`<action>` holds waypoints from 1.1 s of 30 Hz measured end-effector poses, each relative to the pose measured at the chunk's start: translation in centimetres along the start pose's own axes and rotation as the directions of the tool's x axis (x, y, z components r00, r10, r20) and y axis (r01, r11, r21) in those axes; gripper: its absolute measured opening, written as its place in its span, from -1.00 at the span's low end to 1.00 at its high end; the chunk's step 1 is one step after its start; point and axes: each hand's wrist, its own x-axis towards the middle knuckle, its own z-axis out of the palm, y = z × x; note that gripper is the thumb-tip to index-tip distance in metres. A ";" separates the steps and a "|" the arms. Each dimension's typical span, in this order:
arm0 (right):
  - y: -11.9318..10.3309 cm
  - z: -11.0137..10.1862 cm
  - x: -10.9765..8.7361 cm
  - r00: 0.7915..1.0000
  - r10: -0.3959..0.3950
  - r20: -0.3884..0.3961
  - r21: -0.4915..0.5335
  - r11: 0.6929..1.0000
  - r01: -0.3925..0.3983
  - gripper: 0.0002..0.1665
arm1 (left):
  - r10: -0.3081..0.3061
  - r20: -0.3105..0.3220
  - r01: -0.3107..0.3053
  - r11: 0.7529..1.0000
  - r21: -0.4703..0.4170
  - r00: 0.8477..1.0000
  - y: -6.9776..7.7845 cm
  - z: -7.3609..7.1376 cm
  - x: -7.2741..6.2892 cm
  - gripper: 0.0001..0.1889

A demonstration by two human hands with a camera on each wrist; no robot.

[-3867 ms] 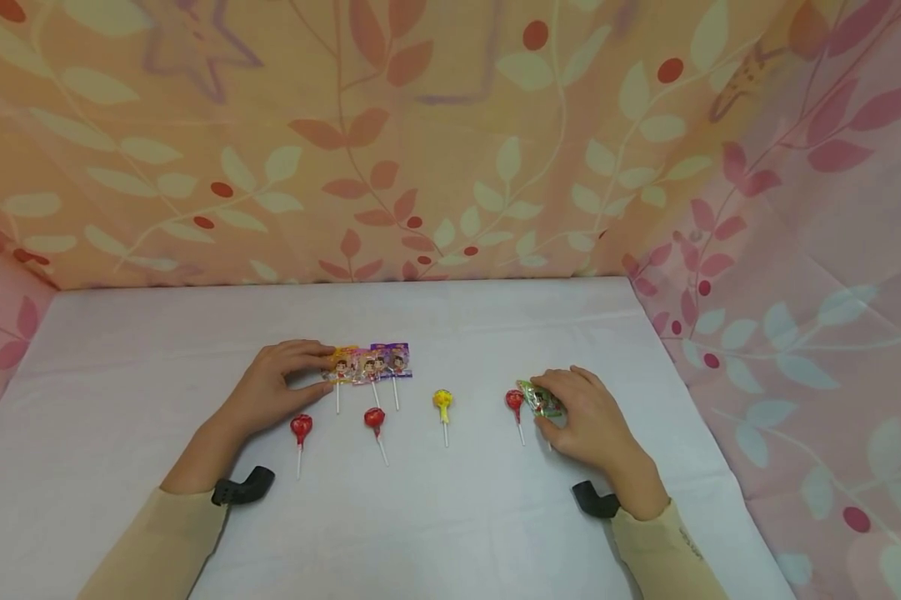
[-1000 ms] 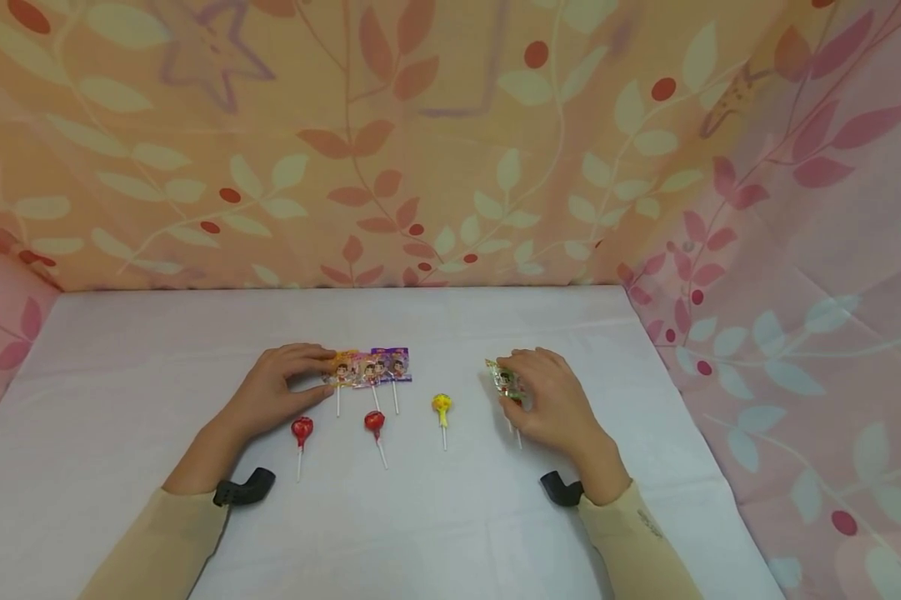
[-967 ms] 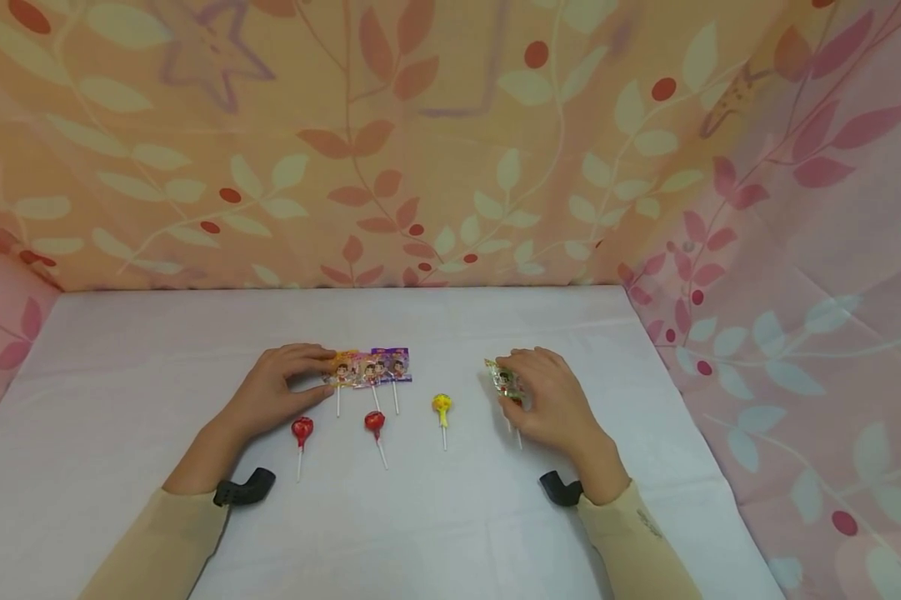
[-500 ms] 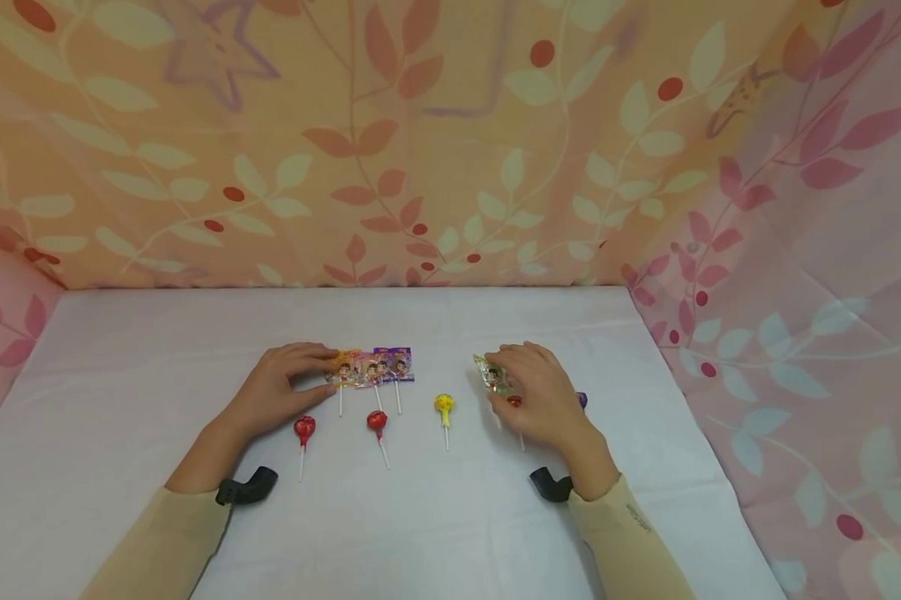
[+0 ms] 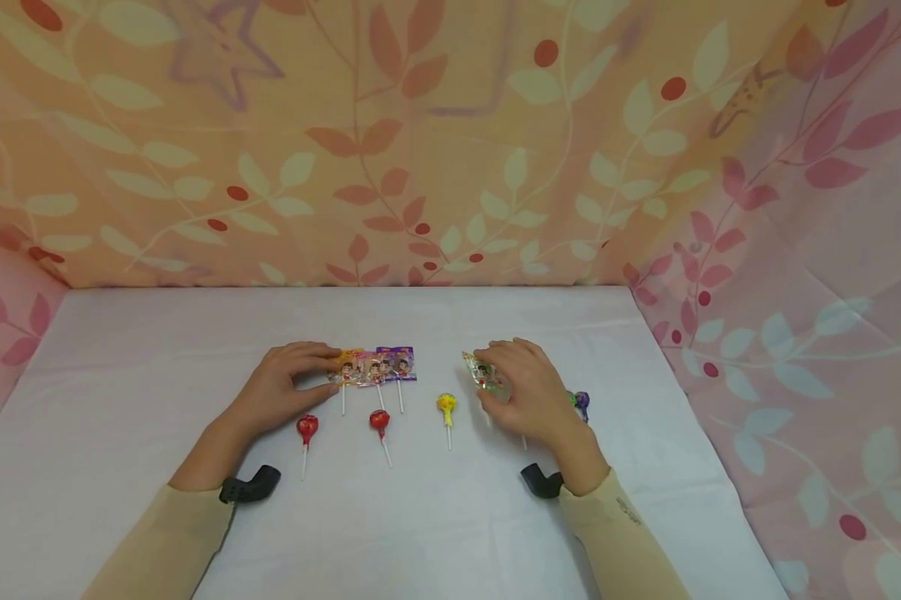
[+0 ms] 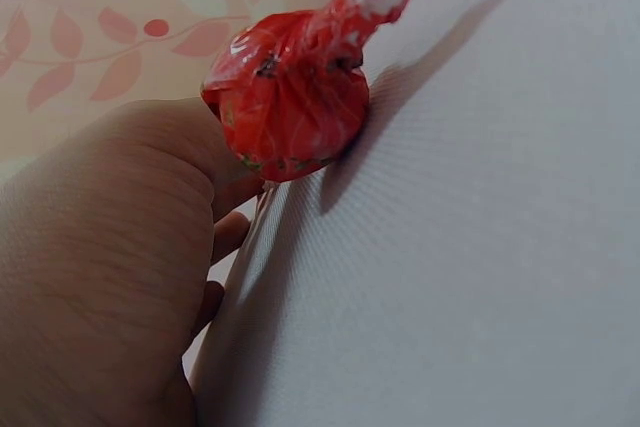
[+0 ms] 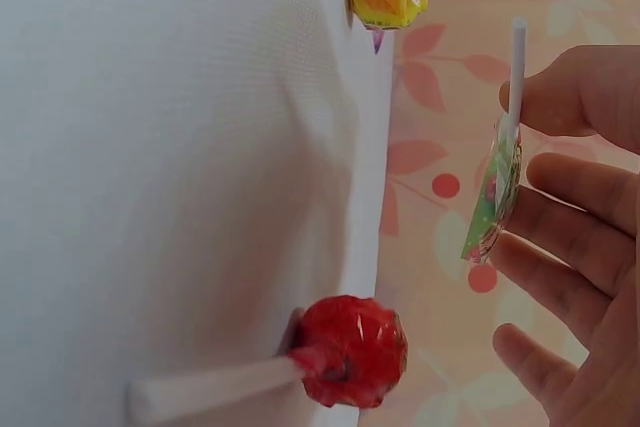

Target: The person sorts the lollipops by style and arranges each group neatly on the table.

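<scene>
My right hand (image 5: 527, 392) pinches a flat-wrapped green lollipop (image 5: 483, 375) between thumb and fingers. In the right wrist view this lollipop (image 7: 500, 187) is held off the cloth, its white stick by the thumb. Under that hand is a red lollipop (image 7: 355, 352), its head hidden in the head view. My left hand (image 5: 288, 385) holds the left edge of an orange-wrapped lollipop (image 5: 348, 368), thumb below and fingers above. Beside that one lie a pink-wrapped lollipop (image 5: 375, 369) and a purple-wrapped lollipop (image 5: 401, 365), their wrappers overlapping in a row.
Nearer me lie two round red lollipops, one red lollipop (image 5: 307, 427) by the left wrist and another red lollipop (image 5: 378, 421). A yellow lollipop (image 5: 447, 403) lies between the hands. A purple lollipop (image 5: 583, 403) shows behind the right hand. Patterned curtains surround the white-covered table (image 5: 420, 533).
My right hand has carried the green-wrapped lollipop leftward, toward the row of wrapped ones. Purple and green lollipop heads have come into sight behind it. The left hand has stayed in place.
</scene>
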 end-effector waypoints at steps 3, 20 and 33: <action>-0.2 0.2 0.4 1.000 -0.005 0.000 0.015 1.000 0.005 -0.42 | -0.005 0.004 0.005 1.000 -0.001 1.000 0.1 -0.1 0.0 -0.60; -1.4 1.1 2.2 0.998 0.033 0.061 0.000 0.999 -0.033 -0.41 | 0.002 0.011 -0.002 1.000 0.002 1.000 0.2 0.0 0.2 -0.60; -2.5 1.8 3.4 0.996 0.040 0.079 0.026 0.999 -0.042 -0.41 | 0.010 -0.002 -0.010 1.000 0.012 1.000 -0.1 0.1 0.0 -0.60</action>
